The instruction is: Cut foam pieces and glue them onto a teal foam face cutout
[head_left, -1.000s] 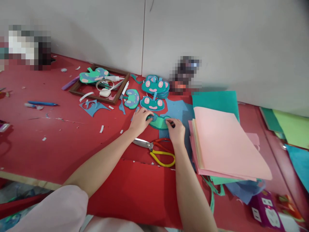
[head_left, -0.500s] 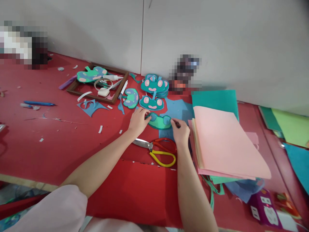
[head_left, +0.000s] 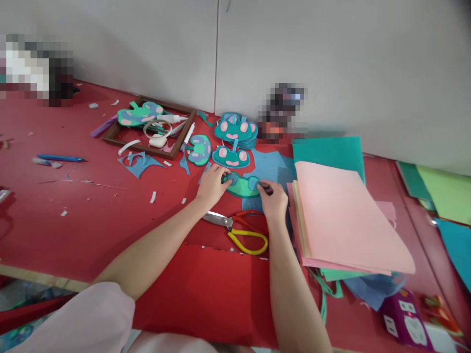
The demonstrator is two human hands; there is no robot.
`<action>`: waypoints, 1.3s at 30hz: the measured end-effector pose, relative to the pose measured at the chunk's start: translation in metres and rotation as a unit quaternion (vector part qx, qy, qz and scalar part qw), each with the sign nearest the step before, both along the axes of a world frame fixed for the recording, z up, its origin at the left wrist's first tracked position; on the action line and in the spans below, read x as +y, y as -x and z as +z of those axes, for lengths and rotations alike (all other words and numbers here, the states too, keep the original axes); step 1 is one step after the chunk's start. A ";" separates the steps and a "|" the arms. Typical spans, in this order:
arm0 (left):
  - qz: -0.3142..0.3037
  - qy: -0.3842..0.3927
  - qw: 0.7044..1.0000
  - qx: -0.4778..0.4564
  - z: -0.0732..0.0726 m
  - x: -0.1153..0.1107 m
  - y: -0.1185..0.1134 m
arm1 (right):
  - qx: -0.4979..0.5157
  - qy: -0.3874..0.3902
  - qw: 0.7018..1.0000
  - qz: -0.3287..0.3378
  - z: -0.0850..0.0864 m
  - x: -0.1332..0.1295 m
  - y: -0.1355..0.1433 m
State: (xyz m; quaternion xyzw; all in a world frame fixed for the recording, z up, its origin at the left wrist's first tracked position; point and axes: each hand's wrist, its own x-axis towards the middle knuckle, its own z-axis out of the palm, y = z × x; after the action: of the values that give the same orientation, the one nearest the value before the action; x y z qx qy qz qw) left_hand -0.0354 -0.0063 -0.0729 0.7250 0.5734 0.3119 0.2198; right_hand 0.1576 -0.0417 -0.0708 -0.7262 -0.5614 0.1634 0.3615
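Note:
A green felt frog-face cutout [head_left: 241, 187] with blue round eye patches lies between my hands. My left hand [head_left: 213, 185] pinches its left end with thumb and fingers. At its right end my right hand [head_left: 273, 197] has its fingers closed on the edge. Just behind it sits a finished-looking frog face [head_left: 231, 157] with pink eyes and mouth, and a stack of similar faces [head_left: 235, 128] stands farther back. Scissors [head_left: 239, 226] with one red and one yellow handle rest in front of the cutout, between my forearms. Blue felt [head_left: 272, 166] lies partly beneath the cutout.
To the right is a pile of felt sheets, pink [head_left: 342, 211] on top. A wooden frame [head_left: 147, 147] at the back left holds glue, tape and pieces. A blue pen [head_left: 61, 158] and scraps lie left. A purple power socket [head_left: 405, 316] stands front right.
My right hand has shifted slightly left along the cutout's right end. My left hand stays nearly in place on the other end.

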 end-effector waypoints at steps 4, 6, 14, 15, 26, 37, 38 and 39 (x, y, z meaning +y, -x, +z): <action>-0.002 -0.004 1.000 0.007 0.001 -0.001 0.000 | 0.001 -0.005 1.000 0.007 -0.001 0.000 -0.001; -0.012 -0.013 1.000 0.015 0.001 -0.001 0.000 | 0.001 -0.007 1.000 0.015 -0.002 -0.001 -0.001; -0.011 -0.023 1.000 0.016 0.003 -0.001 0.000 | -0.012 -0.033 0.999 0.031 0.001 -0.003 0.000; 0.005 -0.022 1.000 -0.003 0.005 0.000 0.001 | 0.006 -0.043 0.999 0.016 0.002 -0.003 -0.002; 0.115 0.016 0.990 -0.085 0.007 0.007 0.010 | 0.136 -0.014 0.988 -0.077 0.002 -0.002 -0.022; 0.108 0.036 0.993 0.035 0.012 0.002 0.005 | 0.007 0.020 1.000 -0.019 0.001 -0.005 -0.015; 0.104 0.035 0.992 0.055 0.011 0.000 0.004 | 0.000 0.017 1.000 -0.015 0.002 -0.005 -0.014; 0.100 0.032 0.992 0.069 0.011 -0.001 0.003 | -0.005 0.016 1.000 -0.011 0.002 -0.005 -0.014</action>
State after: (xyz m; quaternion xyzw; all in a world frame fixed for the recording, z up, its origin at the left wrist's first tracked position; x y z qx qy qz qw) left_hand -0.0381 -0.0070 -0.0620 0.6763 0.6668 0.2627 0.1703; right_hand 0.1714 -0.0471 -0.0686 -0.7390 -0.5522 0.1650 0.3489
